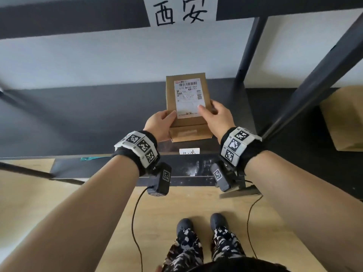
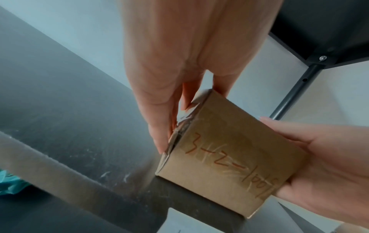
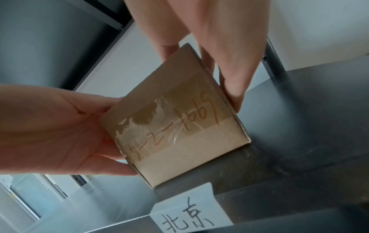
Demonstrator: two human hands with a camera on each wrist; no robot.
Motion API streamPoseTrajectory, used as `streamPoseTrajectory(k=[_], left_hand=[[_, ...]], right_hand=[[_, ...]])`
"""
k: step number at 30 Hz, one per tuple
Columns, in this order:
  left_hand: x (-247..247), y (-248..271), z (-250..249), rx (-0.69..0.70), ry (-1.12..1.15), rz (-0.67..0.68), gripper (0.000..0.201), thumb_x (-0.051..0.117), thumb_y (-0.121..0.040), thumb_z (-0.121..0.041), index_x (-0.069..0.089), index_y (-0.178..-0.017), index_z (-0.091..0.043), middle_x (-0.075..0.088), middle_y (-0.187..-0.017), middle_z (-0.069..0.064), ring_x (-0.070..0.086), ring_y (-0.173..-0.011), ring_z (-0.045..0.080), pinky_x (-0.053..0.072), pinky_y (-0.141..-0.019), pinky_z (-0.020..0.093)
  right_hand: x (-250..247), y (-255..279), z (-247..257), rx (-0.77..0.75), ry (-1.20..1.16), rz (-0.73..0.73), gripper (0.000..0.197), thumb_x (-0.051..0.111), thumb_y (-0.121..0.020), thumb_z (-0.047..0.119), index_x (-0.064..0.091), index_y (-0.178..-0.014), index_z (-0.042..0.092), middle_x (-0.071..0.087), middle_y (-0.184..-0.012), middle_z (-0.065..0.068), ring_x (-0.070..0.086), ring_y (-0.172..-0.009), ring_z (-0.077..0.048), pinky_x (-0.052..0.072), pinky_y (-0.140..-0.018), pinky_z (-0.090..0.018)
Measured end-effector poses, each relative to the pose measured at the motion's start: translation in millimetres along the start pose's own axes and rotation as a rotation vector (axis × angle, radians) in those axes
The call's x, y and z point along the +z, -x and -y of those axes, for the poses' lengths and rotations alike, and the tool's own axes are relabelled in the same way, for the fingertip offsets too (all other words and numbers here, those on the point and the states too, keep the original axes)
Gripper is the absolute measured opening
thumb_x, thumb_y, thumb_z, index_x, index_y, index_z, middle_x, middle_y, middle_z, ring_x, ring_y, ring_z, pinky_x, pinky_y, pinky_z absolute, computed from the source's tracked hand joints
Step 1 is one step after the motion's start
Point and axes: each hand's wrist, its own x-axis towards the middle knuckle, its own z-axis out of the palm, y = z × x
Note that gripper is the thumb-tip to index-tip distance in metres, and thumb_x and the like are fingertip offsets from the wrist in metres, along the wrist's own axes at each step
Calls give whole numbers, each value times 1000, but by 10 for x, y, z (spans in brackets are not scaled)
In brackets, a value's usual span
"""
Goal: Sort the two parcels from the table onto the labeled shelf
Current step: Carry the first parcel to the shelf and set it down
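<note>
parcel [image 1: 186, 107]: brown cardboard box, held by both hands over the dark shelf board [image 1: 78, 118], roughly mid-shelf; its near bottom edge looks down at the board's front part, though full contact can't be confirmed

shipping label [image 1: 189, 97]: white, with barcode, stuck on the top face and turned up toward the head view

handwriting [image 2: 229, 162]: reddish marker digits on the near end face, under clear tape, seen in both wrist views

left hand [image 1: 160, 124]: placed on the parcel's left side, thumb laid on top near the label's edge, fingers [image 2: 161, 126] kept straight and pressed together along the side face

right hand [image 1: 216, 116]: mirrored on the right side, thumb on top over the label's near corner, fingers [image 3: 231, 88] held together and pressed flat against the right face

lower tag [image 3: 189, 209]: small white paper reading 北京, fixed to the shelf's front edge just below the parcel

upper tag [image 1: 179, 10]: bigger white paper reading 西安, fixed to the beam of the shelf level above

second box [image 1: 343, 118]: plain cardboard, parked in the next bay to the right, past the dark upright post [image 1: 247, 54]

floor [image 1: 98, 203]: light wood, with the person's dark shoes seen on it at the near side
</note>
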Motion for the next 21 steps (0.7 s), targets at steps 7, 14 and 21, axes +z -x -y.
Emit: streamPoseTrajectory(k=[7,14,21], left_hand=[[-58,-124,22,30,16,2,37,44,-96,-37,61,-120,-15,66,-115,10,64,-109,30,55,-91,47],[-34,-186,54,36,42,-10,37,44,-96,-37,60,-121,-16,63,-107,4,64,-109,30,57,-88,48],[-49,-286,1,17,40,-3,38,43,-96,-36,59,-123,-13,60,-104,5,62,-111,32,56,-90,49]], right_hand=[[78,-52,-8,-9,34,-22,39,52,-93,37,58,-128,21,66,-125,2,61,-112,-16,48,-99,-31],[95,-78,-28,-22,38,-31,37,48,-95,36,58,-127,21,67,-122,2,59,-100,-11,48,-97,-29],[110,-137,22,-19,77,-22,40,44,-97,36,55,-131,19,65,-126,1,59,-106,-13,45,-89,-22]])
